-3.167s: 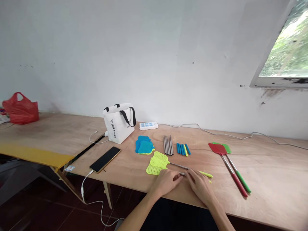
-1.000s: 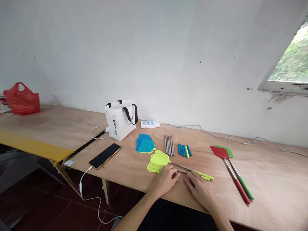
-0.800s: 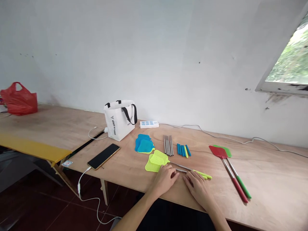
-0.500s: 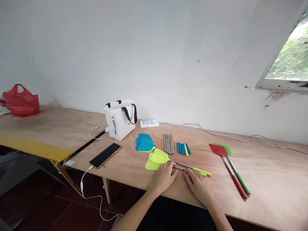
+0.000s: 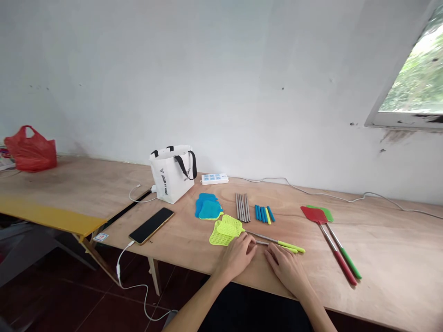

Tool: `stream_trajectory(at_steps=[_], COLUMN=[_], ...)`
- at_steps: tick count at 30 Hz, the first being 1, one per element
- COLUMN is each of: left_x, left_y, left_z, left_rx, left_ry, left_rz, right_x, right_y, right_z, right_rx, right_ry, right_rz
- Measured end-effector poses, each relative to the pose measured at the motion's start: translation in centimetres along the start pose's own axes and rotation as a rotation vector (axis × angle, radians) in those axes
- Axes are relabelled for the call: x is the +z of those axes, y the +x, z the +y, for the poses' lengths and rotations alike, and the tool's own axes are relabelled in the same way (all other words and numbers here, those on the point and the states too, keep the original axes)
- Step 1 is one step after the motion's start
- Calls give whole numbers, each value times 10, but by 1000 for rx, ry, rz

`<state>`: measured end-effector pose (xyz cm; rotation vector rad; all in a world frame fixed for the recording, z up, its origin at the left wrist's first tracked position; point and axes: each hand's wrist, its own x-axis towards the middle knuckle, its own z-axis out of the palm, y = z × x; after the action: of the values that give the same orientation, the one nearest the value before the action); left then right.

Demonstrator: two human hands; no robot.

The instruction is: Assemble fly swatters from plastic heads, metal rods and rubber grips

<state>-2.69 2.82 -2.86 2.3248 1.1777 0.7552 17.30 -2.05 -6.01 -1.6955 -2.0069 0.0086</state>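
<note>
Two yellow-green fly swatters lie side by side, their mesh heads (image 5: 231,224) to the left and their handles (image 5: 291,246) to the right. My left hand (image 5: 238,254) is curled over the nearer swatter where head meets metal shaft. My right hand (image 5: 285,265) rests with bent fingers on that swatter's handle end; its fingertips are partly hidden. Beyond them lie blue swatter heads (image 5: 209,209) with a yellow-green one beneath, several metal rods (image 5: 242,207), and several short blue grips (image 5: 260,213) with one yellow grip (image 5: 267,216) among them.
A red fly swatter (image 5: 314,215) and a green fly swatter (image 5: 350,262) lie to the right. At left are a charging phone (image 5: 151,225) and a white tote bag (image 5: 173,177). A power strip (image 5: 214,179) and its cable run along the wall. A red plastic bag (image 5: 32,150) stands far left.
The view has shifted very slightly. Both hands and the swatters stay in the same places on the table.
</note>
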Motion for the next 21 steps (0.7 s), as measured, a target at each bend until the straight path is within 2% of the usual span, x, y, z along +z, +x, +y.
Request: stream_trajectory(at_steps=[21], left_x=[10], left_y=[-1], left_z=[-9], left_rx=[96], left_ry=[85], left_rz=[6], right_x=[4], right_y=[-1], right_z=[4], right_rx=[3], right_ry=[24], right_rz=[-1])
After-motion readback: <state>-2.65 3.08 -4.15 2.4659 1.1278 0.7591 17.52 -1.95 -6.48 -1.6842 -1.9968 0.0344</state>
